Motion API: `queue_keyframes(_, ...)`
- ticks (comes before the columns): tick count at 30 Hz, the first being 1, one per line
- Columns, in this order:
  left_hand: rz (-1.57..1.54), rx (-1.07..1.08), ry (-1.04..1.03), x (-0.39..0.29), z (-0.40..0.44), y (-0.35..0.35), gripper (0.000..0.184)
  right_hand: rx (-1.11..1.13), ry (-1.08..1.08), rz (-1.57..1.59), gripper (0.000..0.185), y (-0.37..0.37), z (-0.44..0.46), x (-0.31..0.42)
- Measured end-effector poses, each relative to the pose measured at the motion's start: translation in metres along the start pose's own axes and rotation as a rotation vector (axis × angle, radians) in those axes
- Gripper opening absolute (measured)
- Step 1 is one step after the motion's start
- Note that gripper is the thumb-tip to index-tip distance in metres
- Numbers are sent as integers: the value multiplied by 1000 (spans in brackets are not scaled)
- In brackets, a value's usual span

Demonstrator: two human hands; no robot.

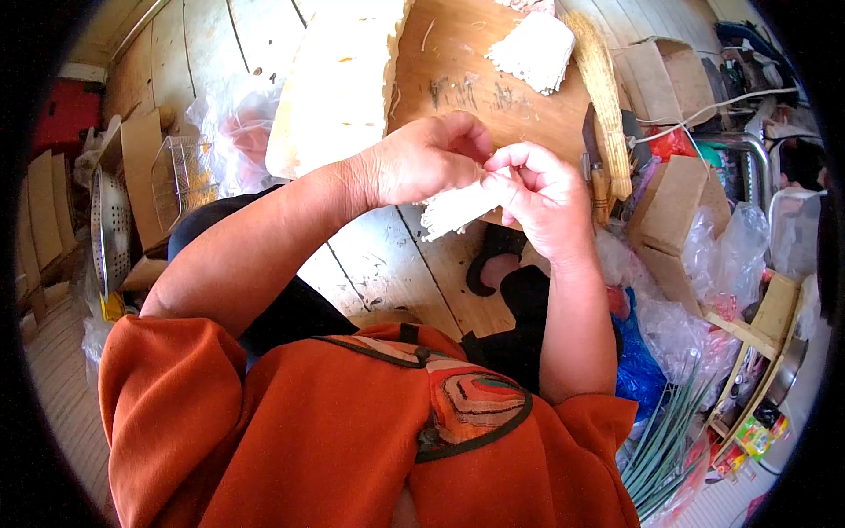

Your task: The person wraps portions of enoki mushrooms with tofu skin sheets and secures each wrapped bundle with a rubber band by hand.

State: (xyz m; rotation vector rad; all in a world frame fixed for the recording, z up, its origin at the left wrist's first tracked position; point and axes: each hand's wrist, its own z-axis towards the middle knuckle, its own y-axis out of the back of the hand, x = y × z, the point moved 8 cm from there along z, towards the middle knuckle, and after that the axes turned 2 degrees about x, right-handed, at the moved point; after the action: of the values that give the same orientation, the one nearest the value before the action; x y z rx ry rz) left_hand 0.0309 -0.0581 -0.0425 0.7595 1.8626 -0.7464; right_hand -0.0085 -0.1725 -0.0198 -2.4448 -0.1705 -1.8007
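A short bundle of thin white strands (458, 211) is held in front of me, its loose knobbly ends pointing down and left. My right hand (547, 201) is closed on it, thumb pressed against the fingers at the upper end. My left hand (427, 163) is curled over the bundle, thumb and forefinger pinched together beside the right fingertips. Whatever lies in that pinch is too small to make out. Beyond the hands on the wooden table (466, 53) lie a larger white bundle (535, 51) and a long, bright white slab-like piece (330, 79) with a scalloped edge.
A straw brush (603, 97) and a knife (594, 158) lie along the table's right edge. Cardboard boxes (678, 202), plastic bags and green onions (664, 458) crowd the right side. To the left are a metal colander (110, 231) and a wire basket (183, 176).
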Motion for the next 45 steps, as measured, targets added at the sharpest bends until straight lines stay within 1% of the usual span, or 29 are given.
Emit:
queue_keyframes(1,95,1,-152,-13,-2,-2,39,-8,3,-42,11,0,0,1)
queue_keyframes(2,95,2,-151,-15,-5,-4,39,-16,7,-84,10,1,0,2)
queue_keyframes(4,186,173,-33,-20,-13,-25,51,-33,50,-72,10,-1,1,3)
queue_keyframes(6,181,195,-86,-9,-9,-34,50,-48,94,-62,9,-1,1,6)
queue_keyframes(8,72,203,-85,8,-3,-37,47,-33,62,21,11,-2,1,5)
queue_keyframes(9,-15,219,-89,8,-4,-39,40,-39,60,22,11,-1,1,6)
queue_keyframes(10,-14,226,-89,11,-4,-39,40,-48,37,33,11,1,1,7)
queue_keyframes(12,-247,232,15,21,-3,-41,34,-61,12,45,11,3,2,5)
queue_keyframes(13,-238,234,-18,18,-4,-43,29,-72,-18,46,13,4,2,3)
queue_keyframes(15,-261,242,-56,12,-4,-44,28,-86,-48,48,14,5,4,-1)
queue_keyframes(17,-285,250,-96,3,-5,-44,28,-56,-104,239,21,3,5,-7)
queue_keyframes(18,-370,208,-42,2,-6,-41,28,-58,-102,240,21,3,5,-5)
queue_keyframes(19,-454,166,12,4,-7,-38,28,-93,-92,331,23,6,4,-1)
queue_keyframes(20,-451,167,12,6,-6,-36,28,-128,-81,422,24,9,4,2)
queue_keyframes(21,-528,114,19,11,-4,-29,30,-183,-87,436,24,13,3,2)
queue_keyframes(22,-603,61,26,16,-1,-22,32,-184,-83,438,24,14,3,1)
queue_keyframes(24,-645,41,-1,15,2,-15,31,-231,-69,272,20,21,3,0)
queue_keyframes(26,-691,-73,3,17,3,-6,28,-137,-164,194,16,12,0,-6)
queue_keyframes(28,-705,-87,-23,17,4,-6,29,-131,-129,71,13,1,1,-3)
queue_keyframes(30,-654,-43,-24,16,4,-9,28,-128,-128,13,12,-1,2,-7)
queue_keyframes(32,-633,-36,-14,14,3,-11,25,-179,-9,-19,11,4,2,0)
queue_keyframes(33,-619,-5,4,13,0,-13,25,-199,-48,79,10,8,2,1)
queue_keyframes(34,-604,25,21,12,-2,-15,24,-226,-22,167,13,14,2,1)
queue_keyframes(36,-595,33,61,14,-3,-16,25,-193,28,267,28,16,2,6)
queue_keyframes(37,-615,95,91,15,-4,-21,25,-194,28,267,28,17,3,7)
queue_keyframes(39,-594,195,110,11,-8,-31,28,-71,6,298,29,10,4,9)
queue_keyframes(40,-594,196,108,8,-8,-31,28,-71,7,296,29,10,5,9)
queue_keyframes(42,-613,272,126,4,-11,-38,32,-59,80,139,31,9,5,12)
queue_keyframes(45,-680,256,136,3,-12,-40,38,-52,115,102,30,7,3,17)
